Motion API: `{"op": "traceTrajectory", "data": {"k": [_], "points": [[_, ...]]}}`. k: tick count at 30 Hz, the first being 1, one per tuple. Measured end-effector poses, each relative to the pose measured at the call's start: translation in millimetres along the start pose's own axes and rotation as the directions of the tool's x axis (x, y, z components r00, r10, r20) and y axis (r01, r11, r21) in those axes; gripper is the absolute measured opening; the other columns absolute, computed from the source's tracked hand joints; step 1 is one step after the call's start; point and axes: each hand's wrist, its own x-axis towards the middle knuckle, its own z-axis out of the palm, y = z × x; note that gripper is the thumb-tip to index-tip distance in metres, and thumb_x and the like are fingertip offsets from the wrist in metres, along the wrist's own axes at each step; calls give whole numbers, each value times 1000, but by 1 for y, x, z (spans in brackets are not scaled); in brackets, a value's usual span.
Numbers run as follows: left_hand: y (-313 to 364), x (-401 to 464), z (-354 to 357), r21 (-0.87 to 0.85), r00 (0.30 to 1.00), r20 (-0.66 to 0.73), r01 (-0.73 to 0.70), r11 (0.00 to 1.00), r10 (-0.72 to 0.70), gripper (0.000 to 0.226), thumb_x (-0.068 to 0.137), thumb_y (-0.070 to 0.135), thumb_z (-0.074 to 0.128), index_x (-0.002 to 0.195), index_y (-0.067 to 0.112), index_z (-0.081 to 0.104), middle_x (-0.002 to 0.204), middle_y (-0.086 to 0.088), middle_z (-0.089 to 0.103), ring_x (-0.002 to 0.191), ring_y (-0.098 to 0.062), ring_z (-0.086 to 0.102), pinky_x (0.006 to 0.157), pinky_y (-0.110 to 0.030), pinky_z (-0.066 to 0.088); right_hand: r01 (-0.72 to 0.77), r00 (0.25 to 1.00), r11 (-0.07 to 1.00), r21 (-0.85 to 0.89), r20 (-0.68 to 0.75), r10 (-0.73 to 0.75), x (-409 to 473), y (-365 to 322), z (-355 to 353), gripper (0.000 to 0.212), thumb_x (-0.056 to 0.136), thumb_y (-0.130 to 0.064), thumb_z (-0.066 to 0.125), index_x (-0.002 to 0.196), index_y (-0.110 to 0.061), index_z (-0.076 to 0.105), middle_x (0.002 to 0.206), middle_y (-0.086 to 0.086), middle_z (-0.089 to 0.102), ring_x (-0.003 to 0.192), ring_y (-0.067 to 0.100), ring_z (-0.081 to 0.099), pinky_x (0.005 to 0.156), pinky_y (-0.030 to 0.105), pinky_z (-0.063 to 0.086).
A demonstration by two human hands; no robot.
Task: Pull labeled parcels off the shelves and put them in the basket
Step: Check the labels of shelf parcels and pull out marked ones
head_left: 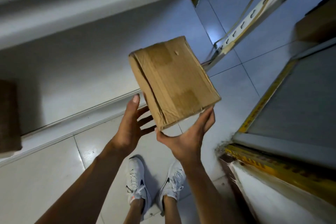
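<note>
Head view looks down on a brown cardboard parcel (174, 82) held in the air above the tiled floor (45, 178), in front of the person's white sneakers (154, 185). The right hand (187, 136) carries it from below: the thumb and the fingers wrap the near short end at its lower corner, so this hand holds the box. The left hand (131, 123) is beside the left long edge with the fingers spread and straight; the fingertips seem to go under the box, but I cannot tell if they touch it. The long axis of the parcel runs away from the person and a little to the left, and the far end stands higher than the near end. No label shows on the upper face, and no basket is in view. Grey metal shelves (72, 5) stand on the left and another shelf (291, 105) on the right. I judge the right hand is the one that must guide the parcel to the basket.
</note>
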Motion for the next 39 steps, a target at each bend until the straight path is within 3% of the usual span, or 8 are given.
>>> {"op": "traceTrajectory", "data": {"k": [6,9,11,15,23,28,32,39], "points": [[-32,-16,17,-13,986,141,91,996,-88,96,63,68,79,146,47,36,140,-7,59,123,-35,61,94,-65,51,-96,995,993,-68,-17,95,-67,13,-38,156,48,-80,81,160,-7,0,158,15,12,151,26,14,112,52,41],[-56,-24,12,-57,953,111,290,955,-283,89,67,65,77,144,35,44,141,-17,57,124,-42,59,102,-68,44,-163,985,984,-72,42,166,-87,19,-58,153,46,-78,80,159,-2,11,155,8,18,148,10,12,116,24,29],[-60,-27,7,-77,902,101,429,900,-421,91,64,72,75,139,24,55,140,-20,57,127,-44,56,110,-64,37,-166,979,986,-34,111,169,-89,29,-79,128,52,-70,81,154,-11,30,148,0,31,142,3,26,105,7,33],[-57,-35,4,-9,825,109,559,829,-554,78,70,72,60,117,11,71,121,-21,69,108,-38,66,101,-44,45,-155,943,988,24,301,141,-64,50,-121,75,66,-66,76,132,-39,52,125,-16,59,117,6,57,90,23,52],[-62,-40,11,211,668,71,716,666,-741,97,69,88,43,106,5,78,119,-24,70,109,-41,66,103,-50,47,-690,499,713,125,795,344,-13,61,-125,127,46,-60,90,154,-30,31,131,-4,68,116,17,67,87,40,60],[-68,-28,7,281,608,24,757,589,-793,117,59,98,46,129,6,66,130,-23,65,122,-44,60,111,-58,40,-825,441,532,190,805,396,-17,43,-126,122,2,-68,90,110,-24,58,78,-8,78,70,7,75,54,23,57],[-73,-19,1,295,560,37,785,544,-828,121,55,98,52,133,7,63,137,-24,59,124,-45,59,110,-58,41,-853,423,487,187,795,435,-28,57,-117,116,19,-80,86,117,-24,62,95,0,79,87,16,76,65,29,60],[-79,-23,8,542,834,195,348,765,-517,126,57,53,84,154,51,4,151,4,34,132,-33,47,92,-51,54,-881,468,378,284,634,615,-18,71,-116,69,76,-74,57,117,-21,75,116,12,74,108,32,70,84,43,60]]}}
